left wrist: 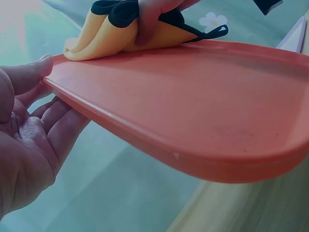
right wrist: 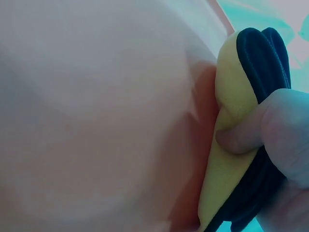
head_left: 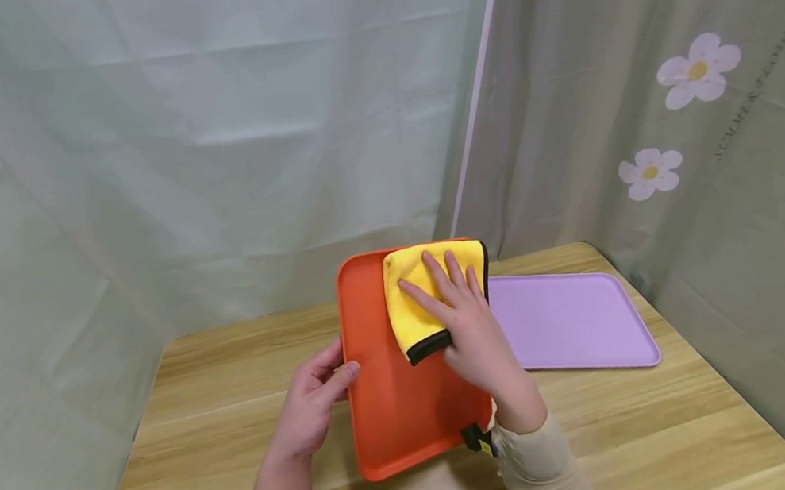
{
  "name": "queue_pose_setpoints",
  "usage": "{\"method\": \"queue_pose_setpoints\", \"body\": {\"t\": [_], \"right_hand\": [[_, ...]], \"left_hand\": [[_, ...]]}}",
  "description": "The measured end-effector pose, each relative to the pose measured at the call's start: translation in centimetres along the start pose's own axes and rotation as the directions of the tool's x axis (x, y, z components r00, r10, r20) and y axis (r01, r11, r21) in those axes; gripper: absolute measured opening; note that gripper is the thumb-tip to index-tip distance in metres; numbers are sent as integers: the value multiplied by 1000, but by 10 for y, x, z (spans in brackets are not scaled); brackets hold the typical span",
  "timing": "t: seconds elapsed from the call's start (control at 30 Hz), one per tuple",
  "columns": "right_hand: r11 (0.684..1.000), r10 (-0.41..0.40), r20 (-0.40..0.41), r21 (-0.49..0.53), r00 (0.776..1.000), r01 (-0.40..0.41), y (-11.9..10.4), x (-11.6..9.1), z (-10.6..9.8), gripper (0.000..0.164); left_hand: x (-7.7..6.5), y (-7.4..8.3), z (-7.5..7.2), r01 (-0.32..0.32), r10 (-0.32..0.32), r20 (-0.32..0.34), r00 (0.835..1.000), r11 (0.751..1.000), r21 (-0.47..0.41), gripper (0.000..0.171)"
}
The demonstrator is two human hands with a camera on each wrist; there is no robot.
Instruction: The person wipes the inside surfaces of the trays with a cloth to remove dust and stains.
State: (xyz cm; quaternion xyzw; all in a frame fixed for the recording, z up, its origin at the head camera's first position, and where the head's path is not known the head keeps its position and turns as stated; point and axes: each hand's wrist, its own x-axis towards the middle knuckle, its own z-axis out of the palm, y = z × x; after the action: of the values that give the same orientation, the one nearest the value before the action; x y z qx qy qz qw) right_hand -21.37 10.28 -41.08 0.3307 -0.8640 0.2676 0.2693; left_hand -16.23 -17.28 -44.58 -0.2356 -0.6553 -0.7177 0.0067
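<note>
An orange tray [head_left: 410,411] with a raised rim is held tilted up above the wooden table. My left hand [head_left: 311,401] grips its left edge, thumb over the rim and the other fingers underneath, as the left wrist view shows. Against the tray's upper right part lies a folded yellow cloth [head_left: 409,307] with black edging. My right hand [head_left: 469,325] presses flat on this cloth, fingers straight and spread. In the right wrist view the thumb [right wrist: 241,133] rests along the cloth's thick folded side [right wrist: 227,174].
A light purple tray [head_left: 573,322] lies flat on the wooden table [head_left: 239,421], to the right of the orange one. Pale curtains [head_left: 244,133] stand behind the table and at its sides, with white flowers printed on the right one.
</note>
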Motion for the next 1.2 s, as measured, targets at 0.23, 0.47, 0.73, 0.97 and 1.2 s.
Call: {"method": "queue_pose_setpoints", "body": {"t": [0.23, 0.47, 0.73, 0.97, 1.2], "right_hand": [[998, 58, -13, 26, 998, -58, 2, -1, 0, 100], [997, 65, -6, 28, 998, -65, 4, -2, 1, 101], [999, 37, -40, 31, 999, -36, 1, -1, 0, 106], [999, 31, -39, 36, 999, -29, -4, 0, 1, 109], [999, 27, -32, 38, 999, -26, -8, 0, 3, 111]], "left_hand": [[2, -1, -2, 16, -15, -39, 999, 1000, 21, 45], [3, -1, -1, 34, -33, -57, 998, 999, 22, 48], [3, -2, 0, 25, -24, -50, 998, 1000, 8, 47], [2, -3, 2, 26, -25, -52, 998, 1000, 7, 47], [2, -5, 2, 8, -8, -35, 999, 1000, 11, 46]]}}
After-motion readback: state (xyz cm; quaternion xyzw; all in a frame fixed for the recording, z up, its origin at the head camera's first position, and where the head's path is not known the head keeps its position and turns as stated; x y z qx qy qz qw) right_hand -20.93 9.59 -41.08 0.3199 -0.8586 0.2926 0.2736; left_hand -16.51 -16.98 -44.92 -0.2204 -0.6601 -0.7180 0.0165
